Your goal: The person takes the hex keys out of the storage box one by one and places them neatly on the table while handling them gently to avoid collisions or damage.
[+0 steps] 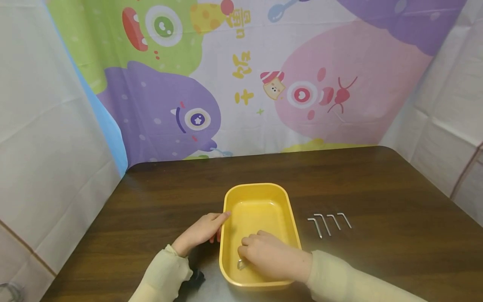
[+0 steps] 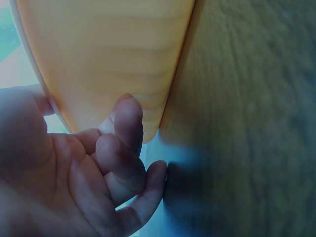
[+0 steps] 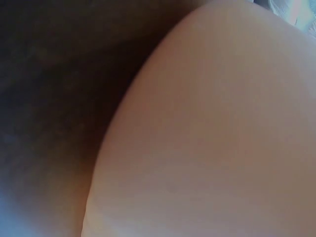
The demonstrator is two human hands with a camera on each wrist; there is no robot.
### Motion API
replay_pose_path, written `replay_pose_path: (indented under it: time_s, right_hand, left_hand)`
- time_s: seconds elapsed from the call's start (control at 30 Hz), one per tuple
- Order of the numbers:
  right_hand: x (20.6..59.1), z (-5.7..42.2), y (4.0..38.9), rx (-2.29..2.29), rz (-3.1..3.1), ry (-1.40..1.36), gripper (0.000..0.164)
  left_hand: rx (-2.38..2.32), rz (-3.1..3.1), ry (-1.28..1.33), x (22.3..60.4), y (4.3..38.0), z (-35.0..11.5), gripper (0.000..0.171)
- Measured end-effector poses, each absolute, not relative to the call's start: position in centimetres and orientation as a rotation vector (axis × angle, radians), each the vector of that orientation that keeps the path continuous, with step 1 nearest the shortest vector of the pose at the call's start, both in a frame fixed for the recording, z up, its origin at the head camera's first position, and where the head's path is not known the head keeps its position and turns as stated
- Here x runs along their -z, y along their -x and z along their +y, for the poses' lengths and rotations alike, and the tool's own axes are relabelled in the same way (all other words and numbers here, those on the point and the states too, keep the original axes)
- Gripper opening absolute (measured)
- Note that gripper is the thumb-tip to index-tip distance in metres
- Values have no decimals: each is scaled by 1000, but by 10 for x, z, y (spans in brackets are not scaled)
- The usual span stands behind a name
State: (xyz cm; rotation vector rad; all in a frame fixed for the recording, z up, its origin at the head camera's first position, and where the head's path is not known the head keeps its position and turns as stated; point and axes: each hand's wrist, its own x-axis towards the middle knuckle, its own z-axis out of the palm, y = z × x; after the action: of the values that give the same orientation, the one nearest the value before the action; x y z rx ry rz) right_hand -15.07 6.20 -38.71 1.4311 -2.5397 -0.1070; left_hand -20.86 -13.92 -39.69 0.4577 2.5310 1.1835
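A deep yellow plastic bin point(image 1: 260, 193) with rounded corners stands on the dark table. My left hand point(image 1: 203, 230) grips its left rim, thumb over the edge and the other fingers outside. In the left wrist view those fingers point(image 2: 128, 123) bend beside the bin's outer wall point(image 2: 108, 54). Down inside the bin, my right hand point(image 1: 268, 253) has its fingers curled near the floor. A small shiny metal piece point(image 1: 240, 264) pokes out by its thumb side, partly hidden under the hand. Only blurred skin point(image 3: 207, 128) fills most of the right wrist view.
Several silver L-shaped hex keys point(image 1: 320, 228) lie side by side on the table point(image 1: 362, 180), right of the bin. Something black point(image 1: 197, 277) shows beside the left sleeve. A cartoon-printed cloth point(image 1: 241, 126) hangs behind the table, with pale sheets at both sides.
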Motion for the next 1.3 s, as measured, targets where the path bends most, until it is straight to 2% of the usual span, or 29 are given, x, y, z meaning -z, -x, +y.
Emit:
replay_pose_path:
  time_s: [0.33, 0.63, 0.97, 1.3]
  right_hand:
    - [388, 63, 150, 88, -2554, -1403, 24]
    - [389, 68, 147, 130, -2502, -1387, 8]
    - [387, 79, 151, -165, -2512, -1299, 10]
    - [372, 95, 155, -455, -2602, -1156, 14]
  left_hand:
    - [-1173, 2536, -466, 399, 210, -141, 53]
    - [-1169, 2533, -455, 401, 211, -141, 52]
    - [-1159, 2541, -436, 402, 211, -141, 55]
    - [-1144, 2556, -442, 401, 211, -140, 51]
